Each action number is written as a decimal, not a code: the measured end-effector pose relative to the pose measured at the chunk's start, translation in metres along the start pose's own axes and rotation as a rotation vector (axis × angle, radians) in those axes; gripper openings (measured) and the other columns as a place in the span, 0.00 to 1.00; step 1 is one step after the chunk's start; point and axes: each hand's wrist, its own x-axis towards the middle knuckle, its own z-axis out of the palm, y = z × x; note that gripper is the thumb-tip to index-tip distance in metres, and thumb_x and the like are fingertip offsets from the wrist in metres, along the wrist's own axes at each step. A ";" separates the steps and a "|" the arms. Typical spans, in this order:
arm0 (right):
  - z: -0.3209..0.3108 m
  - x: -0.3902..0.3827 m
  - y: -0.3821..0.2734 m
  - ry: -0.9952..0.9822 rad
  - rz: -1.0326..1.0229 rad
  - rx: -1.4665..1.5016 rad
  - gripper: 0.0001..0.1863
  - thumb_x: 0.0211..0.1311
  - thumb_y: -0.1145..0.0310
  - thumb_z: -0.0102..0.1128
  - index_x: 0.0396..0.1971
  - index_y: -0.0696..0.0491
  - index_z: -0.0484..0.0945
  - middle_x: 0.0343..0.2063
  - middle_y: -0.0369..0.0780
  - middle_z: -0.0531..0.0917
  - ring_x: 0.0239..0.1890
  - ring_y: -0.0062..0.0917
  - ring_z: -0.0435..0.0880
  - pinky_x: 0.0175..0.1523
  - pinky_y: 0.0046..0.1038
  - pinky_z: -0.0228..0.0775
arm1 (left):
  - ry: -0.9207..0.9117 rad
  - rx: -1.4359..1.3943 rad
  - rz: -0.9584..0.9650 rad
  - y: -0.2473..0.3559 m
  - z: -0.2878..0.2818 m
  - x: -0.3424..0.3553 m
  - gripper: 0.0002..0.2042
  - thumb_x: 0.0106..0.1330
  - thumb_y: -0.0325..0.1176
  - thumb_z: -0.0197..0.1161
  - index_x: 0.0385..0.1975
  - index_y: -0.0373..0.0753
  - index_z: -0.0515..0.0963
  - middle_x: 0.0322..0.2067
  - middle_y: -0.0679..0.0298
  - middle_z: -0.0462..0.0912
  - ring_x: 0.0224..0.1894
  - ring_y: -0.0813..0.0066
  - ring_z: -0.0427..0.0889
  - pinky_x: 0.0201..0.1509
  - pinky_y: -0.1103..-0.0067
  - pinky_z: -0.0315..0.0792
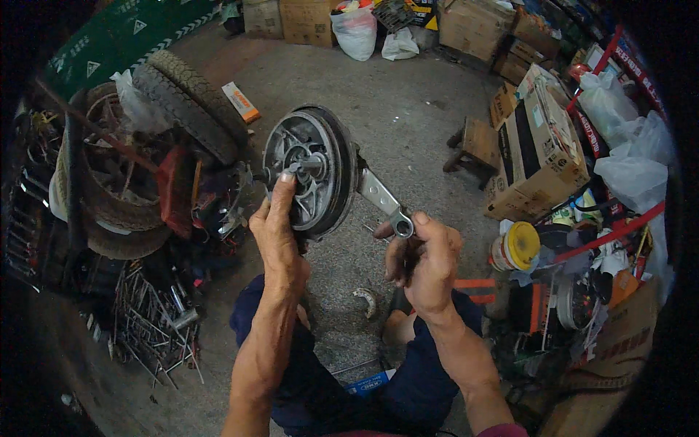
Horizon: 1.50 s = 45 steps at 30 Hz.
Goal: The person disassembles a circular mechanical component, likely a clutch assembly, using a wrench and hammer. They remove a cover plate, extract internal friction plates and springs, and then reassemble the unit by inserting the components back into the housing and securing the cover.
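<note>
A round, grey metal brake hub [309, 171] with curved ribs and a dark outer rim is held up in front of me, tilted. My left hand [280, 211] grips its lower left side, the thumb pressed on the short shaft at its centre and the fingers hidden behind. From the hub's right side a flat silver arm [380, 193] slopes down to a ring-shaped end. My right hand [429, 255] pinches that end with thumb and curled, blackened fingers. On the floor between my feet lies a curved brake shoe [365, 300].
Tyres and wheels [124, 197] are piled at left, above a heap of metal tools [160, 320]. To the right stand a small wooden stool [475, 149], a large cardboard box [539, 149] and a yellow-lidded tub [515, 246]. White bags [355, 33] and cartons line the back.
</note>
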 end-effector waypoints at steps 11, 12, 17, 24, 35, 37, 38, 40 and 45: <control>0.014 -0.006 0.025 -0.237 -0.086 -0.128 0.23 0.70 0.56 0.43 0.35 0.61 0.79 0.17 0.39 0.80 0.15 0.15 0.74 0.19 0.18 0.62 | -0.074 -0.085 -0.143 -0.010 -0.011 -0.001 0.20 0.64 0.57 0.61 0.26 0.44 0.77 0.14 0.76 0.70 0.11 0.84 0.63 0.13 0.82 0.48; 0.015 -0.004 0.029 -0.268 -0.097 -0.157 0.22 0.71 0.56 0.44 0.35 0.61 0.79 0.17 0.39 0.79 0.15 0.15 0.74 0.19 0.18 0.63 | -0.096 -0.128 -0.168 -0.011 -0.010 -0.002 0.20 0.63 0.57 0.60 0.26 0.44 0.76 0.14 0.75 0.70 0.11 0.84 0.63 0.13 0.82 0.49; 0.019 -0.004 0.027 -0.367 -0.207 -0.262 0.17 0.70 0.60 0.52 0.38 0.61 0.79 0.16 0.36 0.79 0.16 0.14 0.74 0.21 0.19 0.63 | -0.247 -0.319 -0.355 -0.020 -0.015 -0.006 0.16 0.63 0.51 0.59 0.29 0.44 0.75 0.18 0.71 0.73 0.16 0.80 0.68 0.14 0.82 0.56; 0.023 -0.007 0.018 -0.336 -0.444 -0.319 0.13 0.66 0.65 0.58 0.36 0.62 0.81 0.15 0.36 0.78 0.18 0.13 0.76 0.23 0.19 0.65 | -0.396 -0.662 -0.631 -0.043 -0.018 -0.008 0.12 0.63 0.44 0.61 0.33 0.41 0.75 0.25 0.67 0.75 0.24 0.75 0.72 0.27 0.79 0.68; -0.013 -0.001 -0.009 -0.206 0.088 0.145 0.28 0.63 0.50 0.48 0.22 0.65 0.78 0.06 0.40 0.73 0.06 0.20 0.69 0.14 0.21 0.58 | -0.161 0.073 -0.306 -0.021 -0.004 0.000 0.19 0.67 0.57 0.55 0.29 0.47 0.75 0.14 0.73 0.70 0.11 0.82 0.67 0.13 0.81 0.57; -0.026 0.003 -0.008 -0.261 0.136 0.244 0.24 0.62 0.53 0.53 0.23 0.62 0.80 0.10 0.39 0.77 0.09 0.19 0.72 0.15 0.21 0.58 | -0.112 0.070 -0.234 -0.018 0.004 -0.003 0.19 0.68 0.57 0.55 0.28 0.47 0.74 0.11 0.74 0.67 0.08 0.83 0.61 0.10 0.82 0.50; -0.021 0.002 -0.008 -0.225 0.093 0.146 0.28 0.62 0.51 0.47 0.23 0.66 0.78 0.08 0.42 0.74 0.05 0.21 0.68 0.14 0.21 0.59 | -0.106 0.049 -0.226 -0.016 0.003 -0.003 0.18 0.68 0.57 0.55 0.28 0.48 0.74 0.11 0.74 0.67 0.08 0.83 0.61 0.10 0.82 0.50; -0.015 -0.003 -0.018 -0.322 0.050 0.021 0.26 0.62 0.53 0.49 0.24 0.65 0.78 0.10 0.41 0.76 0.07 0.20 0.71 0.15 0.21 0.61 | -0.221 -0.047 -0.266 -0.020 -0.009 0.001 0.19 0.66 0.57 0.57 0.31 0.46 0.75 0.16 0.72 0.70 0.13 0.81 0.66 0.15 0.82 0.59; 0.009 -0.009 0.012 -0.327 -0.261 -0.245 0.13 0.62 0.65 0.60 0.30 0.62 0.80 0.16 0.39 0.81 0.19 0.16 0.79 0.23 0.21 0.67 | -0.186 -0.403 -0.572 -0.043 0.003 -0.030 0.18 0.62 0.52 0.61 0.30 0.41 0.74 0.26 0.65 0.75 0.27 0.76 0.73 0.31 0.77 0.70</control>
